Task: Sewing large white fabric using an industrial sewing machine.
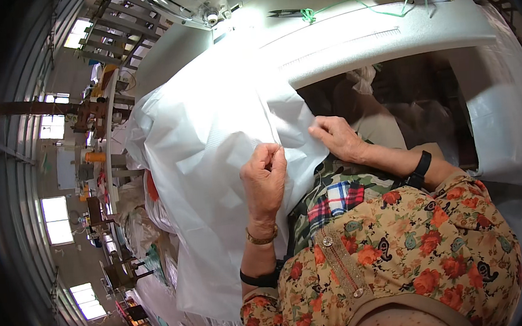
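Observation:
A large white sheet of thin cloth or plastic (204,137) spreads in loose folds from the sewing machine (209,14) over the table's front edge and down to the left of my lap. My left hand (265,178) is closed in a pinch on a folded edge of the sheet, which runs up toward the machine. To its right, my right hand (339,138) has its fingers curled at the sheet's right edge, thumb and forefinger pressed together on it. Glare near the machine's needle area hides how the sheet lies there.
The pale machine table (337,43) carries a printed ruler scale, black-handled snips (286,13) and green cord (378,13). Right of my hands is a dark opening (428,107) in the table. More clear sheeting hangs at the far right. Cluttered benches (108,132) stand at left.

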Action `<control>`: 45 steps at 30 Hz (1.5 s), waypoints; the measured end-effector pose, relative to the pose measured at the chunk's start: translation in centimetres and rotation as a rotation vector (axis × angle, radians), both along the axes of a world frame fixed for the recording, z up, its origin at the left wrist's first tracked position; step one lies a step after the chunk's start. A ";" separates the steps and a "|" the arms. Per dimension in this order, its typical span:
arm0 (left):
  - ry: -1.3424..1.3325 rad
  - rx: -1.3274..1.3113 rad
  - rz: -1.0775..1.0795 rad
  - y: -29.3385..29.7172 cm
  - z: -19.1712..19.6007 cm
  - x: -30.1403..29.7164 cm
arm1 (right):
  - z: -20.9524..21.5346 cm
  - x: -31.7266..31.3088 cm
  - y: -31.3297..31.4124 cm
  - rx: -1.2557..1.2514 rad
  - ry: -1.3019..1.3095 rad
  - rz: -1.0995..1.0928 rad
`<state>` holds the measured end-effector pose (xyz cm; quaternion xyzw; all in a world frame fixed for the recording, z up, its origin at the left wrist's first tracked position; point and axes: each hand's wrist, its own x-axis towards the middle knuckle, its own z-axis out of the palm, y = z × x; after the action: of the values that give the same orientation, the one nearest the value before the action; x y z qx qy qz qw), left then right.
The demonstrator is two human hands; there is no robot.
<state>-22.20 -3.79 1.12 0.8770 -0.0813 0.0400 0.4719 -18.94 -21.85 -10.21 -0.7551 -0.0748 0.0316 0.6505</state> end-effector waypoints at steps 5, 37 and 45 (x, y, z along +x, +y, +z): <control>-0.016 0.059 0.008 0.2 0.9 -0.2 | 5.8 -1.3 1.0 0.092 -0.118 0.352; -0.197 0.981 -0.296 2.7 9.1 1.4 | 2.9 3.9 17.1 0.121 -0.852 0.661; -0.088 0.808 -0.301 3.8 8.9 -0.5 | 13.6 7.8 3.1 -0.648 -0.708 0.410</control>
<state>-22.72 -0.02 10.07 0.9670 -0.2377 -0.0268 0.0875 -11.13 -18.75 3.39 -0.8520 -0.4230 -0.0776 0.2987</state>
